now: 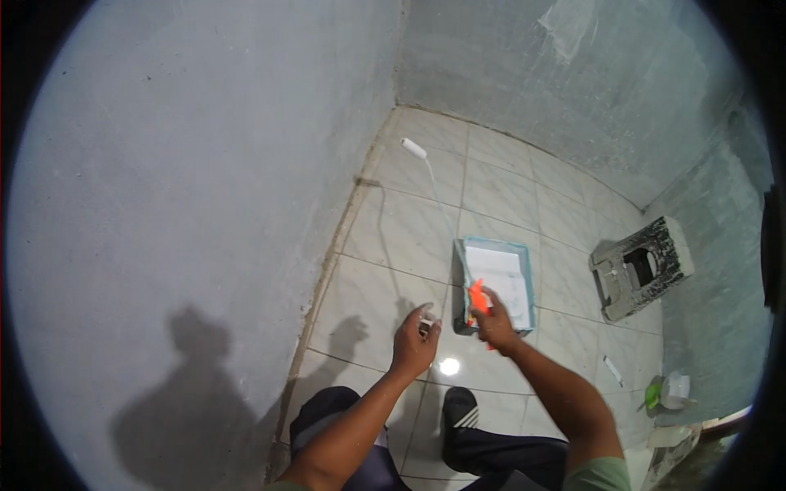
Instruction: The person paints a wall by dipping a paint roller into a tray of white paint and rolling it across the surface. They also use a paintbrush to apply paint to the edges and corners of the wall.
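Note:
My right hand [496, 324] is wrapped round the orange handle [479, 296] of a paint roller, over the near part of a paint tray. The roller's thin rod reaches up and left to its white roller head [413, 148], which is held out toward the wall corner. Below the hand, the tray [530, 282] with its pale blue rim holds white paint. To the left of the tray, my left hand [416, 342] has its fingers curled but apart, with nothing visible in it and whitish marks on the fingertips.
A paint-spattered stool [643, 270] lies at the right. A small white strip [613, 371], a green item [652, 396] and a white container [675, 390] are at the lower right. The grey wall [188, 180] rises on the left. My sandalled foot [461, 413] is near the tray.

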Motion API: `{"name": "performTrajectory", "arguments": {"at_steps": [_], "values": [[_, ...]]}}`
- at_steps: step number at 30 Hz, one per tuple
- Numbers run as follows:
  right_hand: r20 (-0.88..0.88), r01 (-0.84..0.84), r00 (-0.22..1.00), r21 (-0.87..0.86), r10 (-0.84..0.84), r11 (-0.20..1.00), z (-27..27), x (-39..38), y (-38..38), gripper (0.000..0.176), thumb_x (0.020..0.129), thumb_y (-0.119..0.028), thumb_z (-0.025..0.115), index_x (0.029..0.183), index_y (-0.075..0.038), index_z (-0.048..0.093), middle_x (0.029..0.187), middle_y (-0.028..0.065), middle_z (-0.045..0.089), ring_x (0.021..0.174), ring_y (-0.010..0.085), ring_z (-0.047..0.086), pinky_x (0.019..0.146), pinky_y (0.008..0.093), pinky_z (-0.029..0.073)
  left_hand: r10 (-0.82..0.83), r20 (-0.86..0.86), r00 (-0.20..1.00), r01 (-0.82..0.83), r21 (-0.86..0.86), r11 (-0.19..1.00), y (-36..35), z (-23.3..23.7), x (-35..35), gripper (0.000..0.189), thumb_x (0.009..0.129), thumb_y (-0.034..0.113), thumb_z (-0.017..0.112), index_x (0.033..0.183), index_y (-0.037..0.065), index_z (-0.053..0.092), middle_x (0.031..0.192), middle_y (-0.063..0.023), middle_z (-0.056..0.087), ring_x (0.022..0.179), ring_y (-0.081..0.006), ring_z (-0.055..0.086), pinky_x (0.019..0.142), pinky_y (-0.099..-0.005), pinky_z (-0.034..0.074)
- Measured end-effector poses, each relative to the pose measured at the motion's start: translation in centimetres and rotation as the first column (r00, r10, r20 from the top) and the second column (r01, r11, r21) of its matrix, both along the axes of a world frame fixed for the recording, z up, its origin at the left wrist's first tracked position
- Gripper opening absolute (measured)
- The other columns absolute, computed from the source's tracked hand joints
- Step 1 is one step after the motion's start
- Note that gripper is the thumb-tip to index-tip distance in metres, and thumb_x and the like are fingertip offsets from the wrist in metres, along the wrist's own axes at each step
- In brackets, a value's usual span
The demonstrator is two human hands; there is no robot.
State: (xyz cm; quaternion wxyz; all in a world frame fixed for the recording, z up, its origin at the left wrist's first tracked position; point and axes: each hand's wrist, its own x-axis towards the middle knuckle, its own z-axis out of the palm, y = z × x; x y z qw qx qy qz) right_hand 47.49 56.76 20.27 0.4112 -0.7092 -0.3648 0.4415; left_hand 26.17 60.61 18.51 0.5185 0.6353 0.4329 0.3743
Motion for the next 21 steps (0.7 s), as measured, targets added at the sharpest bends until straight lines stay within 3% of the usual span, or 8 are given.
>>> {"name": "performTrajectory", "arguments": {"at_steps": [2,3,5,6,7,8,10,21], "values": [[0.300,-0.081,0.954,0.217,0.013,0.973,-10.4,-3.4,2.8,0.057,0.098,-0.035,0.064,0.144,-0.006,0.049,0.083,0.0046,0.058,0.059,0.0101,0.052,0.053,0.0298,0.048,0.216,0.049,0.975,-0.217,0.017,0.976,1.8,-1.0,-0.9,0.036,0.093,0.015,0.067,0.126,0.001,0.060,0.090,-0.0117,0.070,0.074,-0.0241,0.067,0.070,-0.0356,0.054],[0.024,-0.030,0.999,0.150,0.027,0.988,-8.6,-7.7,3.0,0.054,0.099,-0.038,0.062,0.142,-0.006,0.052,0.078,0.0019,0.057,0.060,0.0098,0.052,0.056,0.0299,0.047,0.221,0.033,0.975,-0.222,0.027,0.975,2.1,-1.2,-1.7,0.036,0.093,0.015,0.067,0.126,0.001,0.060,0.090,-0.0117,0.070,0.074,-0.0241,0.067,0.070,-0.0356,0.054],[-0.172,-0.008,0.985,0.041,0.015,0.999,-12.6,-13.3,2.8,0.051,0.100,-0.036,0.061,0.139,-0.005,0.054,0.082,0.0024,0.063,0.070,0.0119,0.059,0.064,0.0312,0.050,0.372,-0.007,0.928,-0.370,0.099,0.924,2.1,-1.4,-3.4,0.036,0.093,0.015,0.067,0.126,0.001,0.061,0.092,-0.0124,0.070,0.076,-0.0245,0.068,0.070,-0.0362,0.054],[-0.199,0.061,0.980,0.430,0.029,0.901,-20.9,-16.9,2.8,0.051,0.098,-0.033,0.062,0.139,-0.004,0.053,0.099,0.0092,0.071,0.087,0.0185,0.067,0.077,0.0344,0.054,0.370,-0.027,0.929,-0.367,0.084,0.927,1.6,-1.0,-4.0,0.036,0.092,0.015,0.067,0.126,0.003,0.061,0.093,-0.0125,0.070,0.077,-0.0249,0.068,0.071,-0.0366,0.054],[-0.075,-0.076,0.992,0.301,0.103,0.951,-13.5,-19.3,0.6,0.052,0.097,-0.030,0.064,0.140,-0.003,0.051,0.119,0.0139,0.070,0.108,0.0229,0.066,0.093,0.0367,0.052,0.371,-0.075,0.925,-0.364,0.095,0.927,1.0,-1.3,-4.3,0.036,0.091,0.015,0.068,0.125,0.004,0.062,0.093,-0.0126,0.069,0.077,-0.0253,0.068,0.071,-0.0365,0.054],[-0.392,0.045,0.920,0.114,0.003,0.992,-23.8,-22.2,0.2,0.056,0.096,-0.027,0.064,0.144,-0.002,0.047,0.125,0.0186,0.067,0.115,0.0290,0.065,0.097,0.0386,0.049,0.322,-0.098,0.942,-0.315,0.078,0.946,0.5,-1.4,-4.6,0.035,0.092,0.014,0.068,0.124,0.004,0.062,0.093,-0.0127,0.069,0.077,-0.0253,0.067,0.071,-0.0364,0.054],[-0.413,0.036,0.911,0.092,0.005,0.995,-24.2,-24.5,-1.7,0.056,0.096,-0.028,0.064,0.144,-0.002,0.047,0.124,0.0189,0.067,0.114,0.0294,0.065,0.096,0.0388,0.049,0.215,-0.169,0.962,-0.204,0.080,0.976,-0.6,-1.5,-4.9,0.032,0.093,0.012,0.067,0.124,0.003,0.063,0.093,-0.0095,0.069,0.077,-0.0194,0.067,0.070,-0.0320,0.054],[-0.297,-0.100,0.951,-0.030,0.087,0.995,-23.7,-31.2,-9.5,0.053,0.099,-0.031,0.059,0.143,-0.004,0.047,0.117,0.0224,0.067,0.107,0.0342,0.067,0.091,0.0412,0.051,-0.104,-0.156,0.982,0.119,0.089,0.989,-4.0,-0.7,-0.7,0.035,0.092,0.010,0.068,0.125,0.003,0.060,0.095,-0.0152,0.066,0.080,-0.0272,0.067,0.073,-0.0351,0.054]]}}
